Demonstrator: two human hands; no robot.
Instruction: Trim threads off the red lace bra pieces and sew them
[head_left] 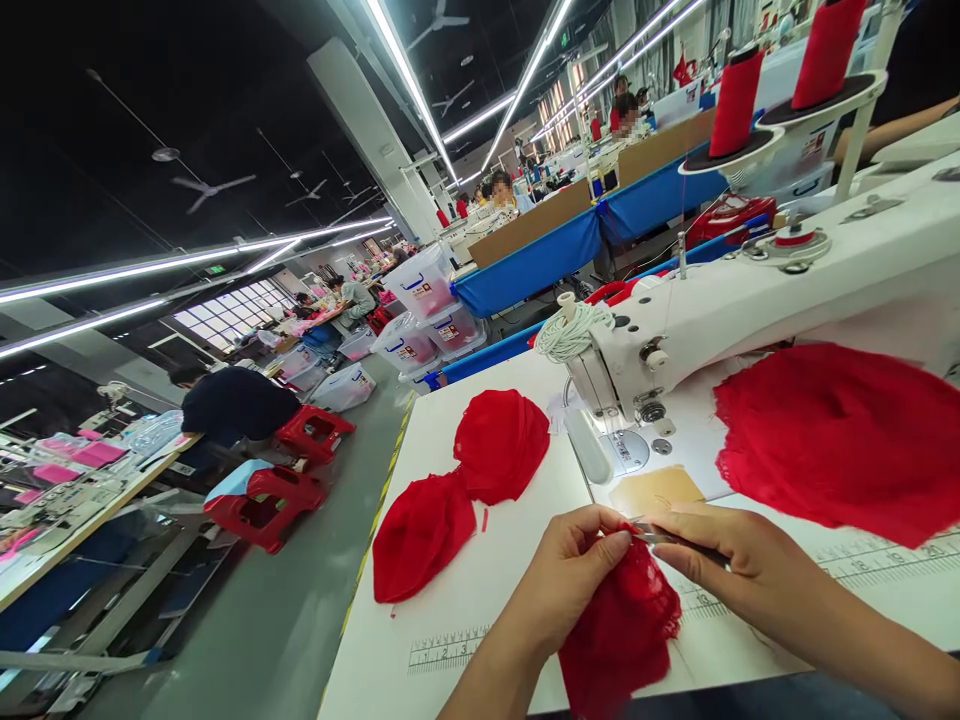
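Note:
My left hand (566, 570) pinches the upper edge of a red lace fabric piece (619, 630), which hangs down over the table's front edge. Thread snips (694, 546) lie in my right hand (750, 565), their metal tips meeting the fabric at my left fingertips. Whether the blades are closed is too small to tell. On the tabletop to the left rest two joined red cup-shaped pieces (501, 445), with small red scraps beside them. The white sewing machine (750, 300) stands just beyond my hands, and a larger red fabric heap (840, 440) lies under its arm.
A printed ruler (450, 650) runs along the white table (525, 600). Red thread cones (736, 105) stand above the machine. Past the table's left edge are a grey aisle, red stools (262, 505) and a seated person (236, 400). Clear plastic bins (420, 285) are stacked beyond.

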